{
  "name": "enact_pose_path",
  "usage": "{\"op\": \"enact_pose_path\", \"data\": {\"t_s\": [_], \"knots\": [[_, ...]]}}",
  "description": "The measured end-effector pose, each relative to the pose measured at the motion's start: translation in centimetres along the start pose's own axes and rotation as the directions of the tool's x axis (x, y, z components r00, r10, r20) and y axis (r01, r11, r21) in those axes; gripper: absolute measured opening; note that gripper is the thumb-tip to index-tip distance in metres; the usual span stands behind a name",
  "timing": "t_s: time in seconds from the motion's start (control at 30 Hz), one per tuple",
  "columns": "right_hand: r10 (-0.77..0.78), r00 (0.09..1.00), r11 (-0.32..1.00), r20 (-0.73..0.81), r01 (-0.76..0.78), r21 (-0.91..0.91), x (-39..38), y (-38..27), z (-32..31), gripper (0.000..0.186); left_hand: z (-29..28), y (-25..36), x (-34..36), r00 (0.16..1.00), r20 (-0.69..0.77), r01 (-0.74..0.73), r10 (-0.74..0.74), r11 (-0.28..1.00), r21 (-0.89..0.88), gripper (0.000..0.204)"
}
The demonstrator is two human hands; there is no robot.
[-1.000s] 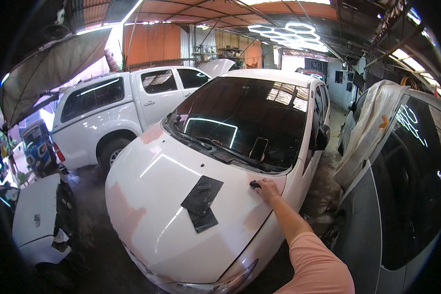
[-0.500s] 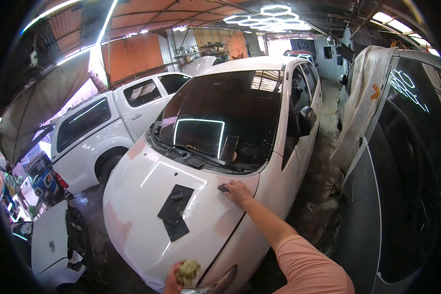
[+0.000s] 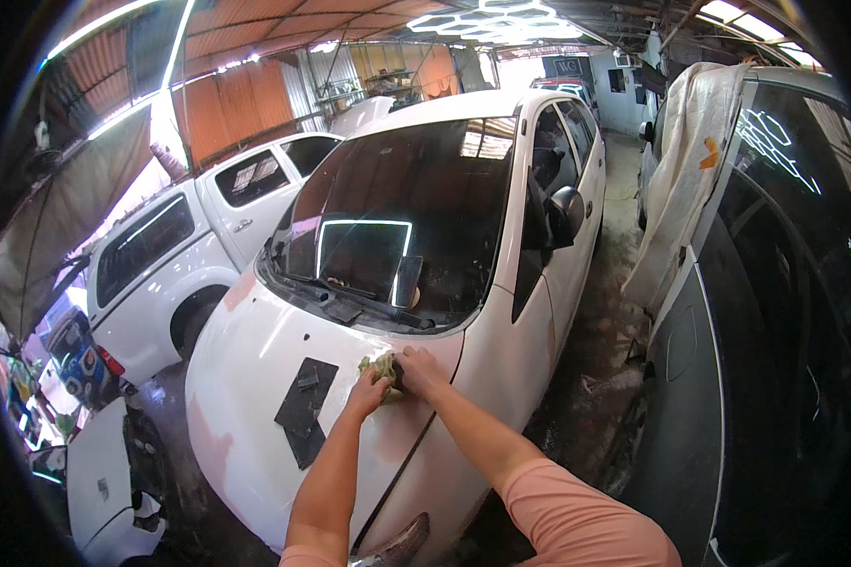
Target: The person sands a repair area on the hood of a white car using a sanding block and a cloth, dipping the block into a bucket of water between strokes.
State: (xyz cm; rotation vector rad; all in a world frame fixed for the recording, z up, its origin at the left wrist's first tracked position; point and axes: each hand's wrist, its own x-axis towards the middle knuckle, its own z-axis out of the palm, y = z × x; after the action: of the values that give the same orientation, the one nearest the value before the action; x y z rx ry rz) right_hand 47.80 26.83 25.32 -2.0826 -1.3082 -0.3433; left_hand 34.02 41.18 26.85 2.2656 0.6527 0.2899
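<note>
Both my hands are together over the right side of a white car's hood, near the base of the windshield. My left hand is closed round a crumpled yellow-green cloth. Beside it, fingers bent, my right hand grips a small dark pad, now mostly hidden between the hands and the cloth. Left of my hands, dark sheets that look like sandpaper lie flat on the hood, with a small dark block on top. Dull pinkish patches mark the paint.
A phone leans at the foot of the windshield. To the left stands a white pickup, with a loose white body panel nearer. A dark vehicle, partly draped with a pale sheet, stands to the right across a narrow aisle.
My left hand has brought the cloth up from the hood's front edge to my right hand. The right hand has shifted slightly left, and the view has moved a little.
</note>
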Motion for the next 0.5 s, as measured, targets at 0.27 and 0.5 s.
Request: {"op": "enact_pose_path", "data": {"t_s": [0.27,0.5], "knots": [[0.007,1.0,0.999,-0.015,-0.007,-0.044,0.6,1.3,-0.1,0.033,4.2,0.3,-3.2,0.935,-0.229,-0.192,0.271,0.929,0.316,0.101],[-0.012,1.0,0.996,-0.001,0.012,0.092,0.9,0.1,3.4,0.025,1.5,-6.6,-20.6,0.923,-0.378,-0.044,0.074,0.995,0.089,0.083]]}}
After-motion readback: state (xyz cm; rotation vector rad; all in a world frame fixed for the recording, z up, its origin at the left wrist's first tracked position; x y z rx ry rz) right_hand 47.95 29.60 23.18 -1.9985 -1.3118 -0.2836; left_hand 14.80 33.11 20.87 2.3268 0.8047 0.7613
